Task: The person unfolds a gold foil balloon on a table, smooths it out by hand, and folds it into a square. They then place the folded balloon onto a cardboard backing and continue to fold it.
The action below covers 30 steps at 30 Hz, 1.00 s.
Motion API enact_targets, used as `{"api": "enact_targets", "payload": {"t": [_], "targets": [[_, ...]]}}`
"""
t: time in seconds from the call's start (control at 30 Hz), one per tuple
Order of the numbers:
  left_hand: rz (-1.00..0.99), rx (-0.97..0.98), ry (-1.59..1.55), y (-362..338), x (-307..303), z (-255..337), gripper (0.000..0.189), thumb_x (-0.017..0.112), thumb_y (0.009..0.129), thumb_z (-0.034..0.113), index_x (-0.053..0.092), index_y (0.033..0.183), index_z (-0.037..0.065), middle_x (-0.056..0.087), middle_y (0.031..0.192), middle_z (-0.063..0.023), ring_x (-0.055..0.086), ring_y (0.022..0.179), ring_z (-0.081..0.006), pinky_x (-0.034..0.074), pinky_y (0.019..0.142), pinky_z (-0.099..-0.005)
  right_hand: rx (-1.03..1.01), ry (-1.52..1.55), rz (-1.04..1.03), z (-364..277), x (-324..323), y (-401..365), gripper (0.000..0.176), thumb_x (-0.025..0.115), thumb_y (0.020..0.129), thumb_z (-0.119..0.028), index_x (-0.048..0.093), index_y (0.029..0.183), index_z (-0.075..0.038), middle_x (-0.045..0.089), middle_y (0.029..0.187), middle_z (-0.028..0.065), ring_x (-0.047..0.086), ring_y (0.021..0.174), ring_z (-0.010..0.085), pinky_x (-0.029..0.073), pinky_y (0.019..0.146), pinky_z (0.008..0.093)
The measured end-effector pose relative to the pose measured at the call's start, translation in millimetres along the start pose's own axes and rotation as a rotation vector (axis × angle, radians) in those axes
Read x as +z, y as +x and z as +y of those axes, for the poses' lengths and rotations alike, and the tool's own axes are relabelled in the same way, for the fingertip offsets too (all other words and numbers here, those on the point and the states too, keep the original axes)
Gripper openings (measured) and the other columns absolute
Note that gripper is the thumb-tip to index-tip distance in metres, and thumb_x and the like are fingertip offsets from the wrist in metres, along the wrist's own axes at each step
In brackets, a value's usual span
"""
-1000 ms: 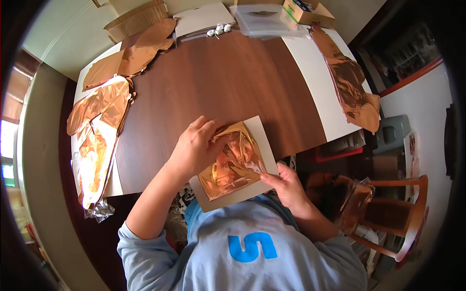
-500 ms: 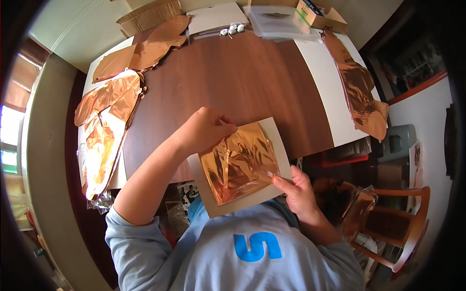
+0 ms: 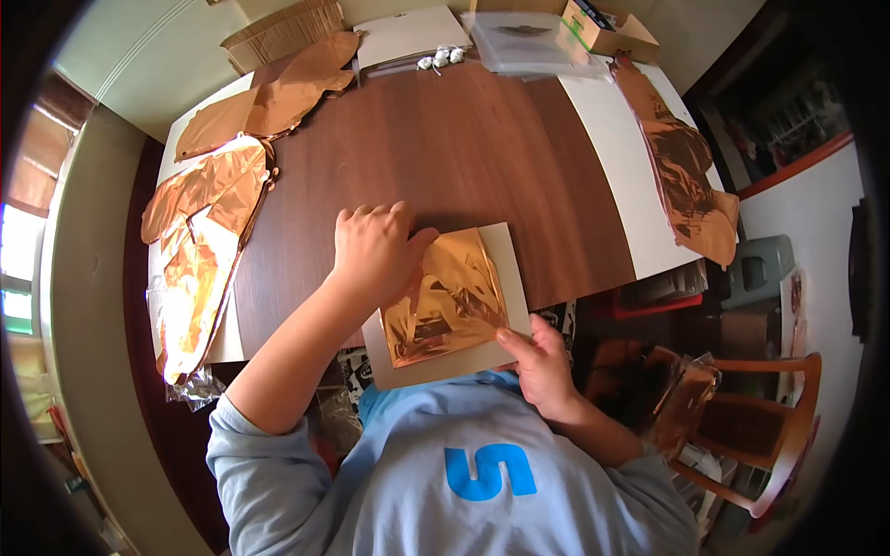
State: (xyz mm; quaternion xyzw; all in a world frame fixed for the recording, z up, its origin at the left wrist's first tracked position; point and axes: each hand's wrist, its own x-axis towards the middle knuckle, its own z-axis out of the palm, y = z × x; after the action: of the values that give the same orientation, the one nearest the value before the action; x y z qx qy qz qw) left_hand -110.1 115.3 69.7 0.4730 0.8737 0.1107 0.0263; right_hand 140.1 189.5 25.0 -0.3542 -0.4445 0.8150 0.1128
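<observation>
A grey-white card (image 3: 514, 278) is held in front of my chest, tilted, at the table's near edge. On it lies a folded, shiny copper-gold foil sheet (image 3: 450, 301), creased, with the look of a flat foil balloon. My left hand (image 3: 375, 250) covers the card's upper left corner, thumb on the foil and fingers bent over the edge; its fingertips are partly hidden. At the lower right edge, my right hand (image 3: 542, 366) pinches the card, with the thumb resting on top of the foil's corner and the fingers underneath.
Flat copper foil shapes lie left (image 3: 209, 232), back left (image 3: 287, 88) and right (image 3: 672, 157) on the brown table (image 3: 436, 148). Small silvery-white balls (image 3: 440, 59), a clear plastic box (image 3: 528, 46) and a cardboard box (image 3: 612, 32) sit at the back. A wooden chair (image 3: 788, 426) stands right.
The card and foil have shifted slightly left and tilted less. My left hand has turned, its fingers now spread over the upper left corner; my right hand moved left with the card.
</observation>
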Motion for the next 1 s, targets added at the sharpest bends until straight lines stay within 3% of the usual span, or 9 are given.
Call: {"api": "enact_targets", "payload": {"t": [0.13, 0.23, 0.4, 0.6, 0.7, 0.77, 0.83, 0.9, 1.0], "targets": [[0.058, -0.05, -0.067, -6, 8, -15, 0.023, 0.068, 0.087, 0.032, 0.064, 0.088, 0.01, 0.068, 0.091, -0.0079, 0.065, 0.088, -0.0292, 0.043, 0.084, -0.0438, -0.032, 0.024, -0.001, 11, 7, 2, 0.02, 0.063, 0.097, -0.015, 0.057, 0.113, -0.005, 0.07, 0.104, 0.006, 0.067, 0.084, 0.0108, 0.057, 0.064, 0.0268], [0.326, 0.217, -0.001, -22, 11, -18, 0.015, 0.067, 0.088, 0.022, 0.067, 0.096, 0.009, 0.067, 0.105, -0.0079, 0.062, 0.098, -0.0301, 0.043, 0.09, -0.0445, -0.045, 0.041, -0.004, 15, 11, 4, 0.022, 0.063, 0.097, -0.015, 0.057, 0.116, -0.006, 0.07, 0.104, 0.0054, 0.068, 0.084, 0.0122, 0.058, 0.063, 0.0288], [0.094, 0.355, -0.009, -60, 5, -4, 0.07, 0.06, 0.092, 0.046, 0.047, 0.143, 0.0, 0.045, 0.148, -0.0209, 0.038, 0.141, -0.037, 0.02, 0.119, -0.0512, -0.04, 0.068, 0.011, 11, 14, 4, 0.021, 0.064, 0.097, -0.016, 0.055, 0.11, -0.002, 0.07, 0.105, 0.0083, 0.068, 0.083, 0.0118, 0.059, 0.064, 0.0283], [0.021, 0.382, -0.082, -62, 19, -21, 0.079, 0.053, 0.094, 0.056, 0.038, 0.151, 0.002, 0.034, 0.157, -0.0188, 0.028, 0.148, -0.0353, 0.015, 0.121, -0.0482, -0.025, 0.033, 0.048, 5, 18, 1, 0.024, 0.065, 0.097, -0.02, 0.055, 0.109, -0.001, 0.069, 0.106, 0.0094, 0.068, 0.085, 0.0117, 0.059, 0.064, 0.0273], [0.018, 0.391, -0.065, -64, 21, -22, 0.081, 0.052, 0.095, 0.057, 0.036, 0.151, 0.002, 0.033, 0.158, -0.0187, 0.026, 0.148, -0.0349, 0.015, 0.121, -0.048, 0.021, -0.256, -0.053, -9, 4, 5, 0.025, 0.065, 0.097, -0.025, 0.06, 0.098, 0.0, 0.071, 0.093, 0.0082, 0.068, 0.079, 0.0113, 0.058, 0.06, 0.0285], [0.018, 0.396, -0.054, -62, 21, -23, 0.081, 0.051, 0.095, 0.058, 0.036, 0.152, 0.002, 0.033, 0.158, -0.0189, 0.026, 0.149, -0.0349, 0.015, 0.121, -0.0482, -0.363, -1.278, 0.013, -36, -15, -5, 0.029, 0.07, 0.093, -0.028, 0.063, 0.081, -0.002, 0.065, 0.063, 0.0128, 0.066, 0.058, 0.03, 0.051, 0.053, 0.04], [0.012, 0.395, -0.057, -63, 21, -23, 0.081, 0.051, 0.095, 0.058, 0.036, 0.151, 0.002, 0.033, 0.158, -0.0192, 0.026, 0.149, -0.0349, 0.015, 0.121, -0.0486, -0.552, -1.443, 0.348, -57, -10, -11, 0.018, 0.071, 0.09, -0.022, 0.064, 0.085, -0.006, 0.067, 0.072, 0.0141, 0.065, 0.062, 0.0356, 0.051, 0.055, 0.0436], [0.009, 0.394, -0.06, -64, 22, -22, 0.081, 0.052, 0.094, 0.057, 0.036, 0.151, 0.002, 0.032, 0.158, -0.0195, 0.026, 0.149, -0.035, 0.014, 0.121, -0.0493, -0.942, -1.33, 0.337, -78, 10, -4, 0.016, 0.072, 0.087, -0.017, 0.064, 0.094, -0.006, 0.07, 0.088, 0.0131, 0.067, 0.073, 0.0339, 0.053, 0.067, 0.0444], [0.041, 0.427, -0.051, -64, 28, -27, 0.082, 0.053, 0.093, 0.056, 0.036, 0.15, 0.0, 0.032, 0.158, -0.0199, 0.025, 0.149, -0.0365, 0.013, 0.121, -0.0509, -1.086, -1.321, -0.048, -73, 57, 24, 0.048, 0.07, 0.087, -0.018, 0.055, 0.128, 0.004, 0.051, 0.136, 0.0241, 0.047, 0.129, 0.0422, 0.039, 0.106, 0.0506]]}}
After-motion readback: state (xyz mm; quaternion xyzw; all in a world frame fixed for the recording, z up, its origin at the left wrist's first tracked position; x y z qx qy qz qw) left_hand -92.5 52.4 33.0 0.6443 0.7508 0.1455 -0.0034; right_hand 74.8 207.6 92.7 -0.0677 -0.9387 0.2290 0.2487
